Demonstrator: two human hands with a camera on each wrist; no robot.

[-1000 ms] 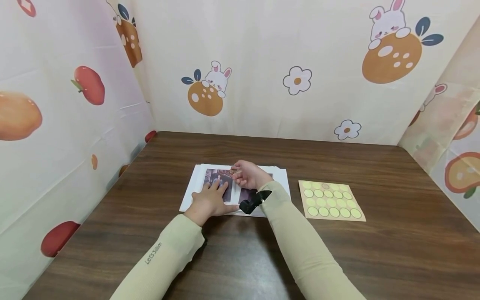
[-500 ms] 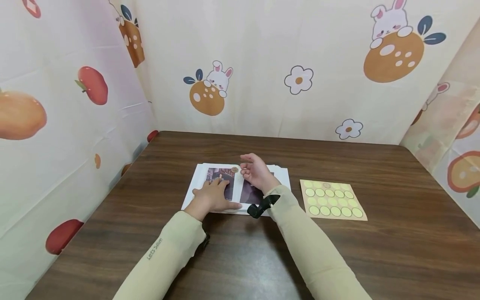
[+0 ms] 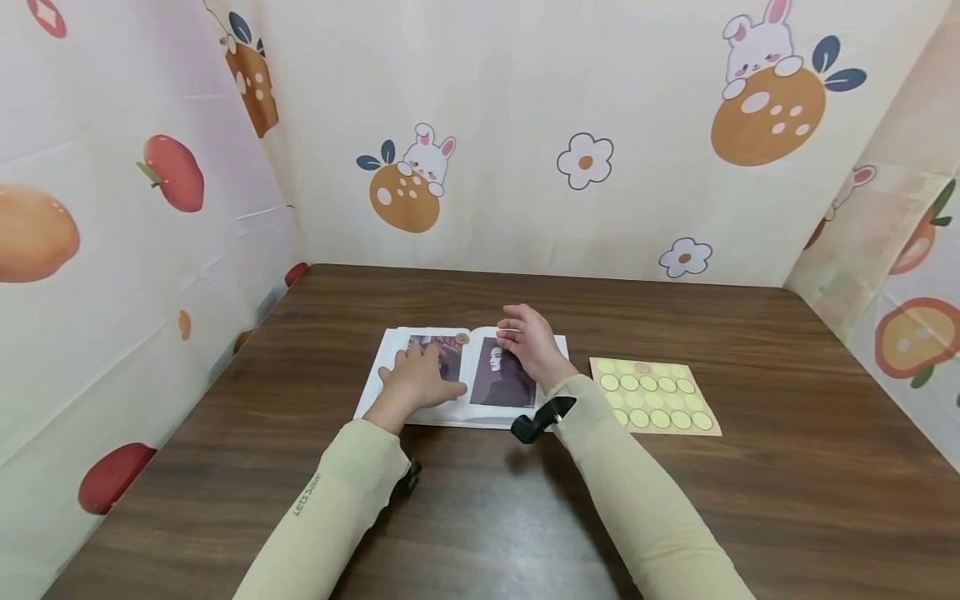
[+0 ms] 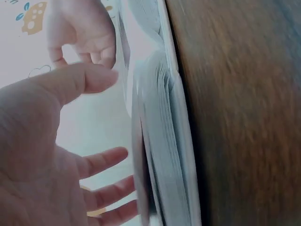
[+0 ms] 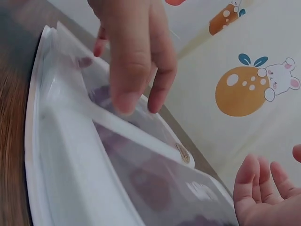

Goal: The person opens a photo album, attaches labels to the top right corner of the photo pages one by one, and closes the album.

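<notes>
An open photo album (image 3: 491, 416) lies on the table, one photo on each page. A round brown sticker (image 3: 462, 338) sits at the top inner corner of the left page, also seen as a small disc (image 5: 182, 153) in the right wrist view. My left hand (image 3: 416, 385) is over the left page, partly covering its photo, fingers spread and holding nothing. Whether its fingertips touch the page, I cannot tell. Above the right page's photo (image 3: 501, 379) hovers my right hand (image 3: 534, 348), its fingers loosely bent and nothing between them.
To the right of the album lies a yellow sheet of round stickers (image 3: 654, 397), with one brownish spot in its top row. The brown wooden table (image 3: 480, 508) is bordered by a patterned curtain (image 3: 517, 208) at the back and sides.
My right hand has drawn away from the sticker, moving right across the album. The sticker and the right photo now show. My left hand has shifted slightly left and its fingers look more raised.
</notes>
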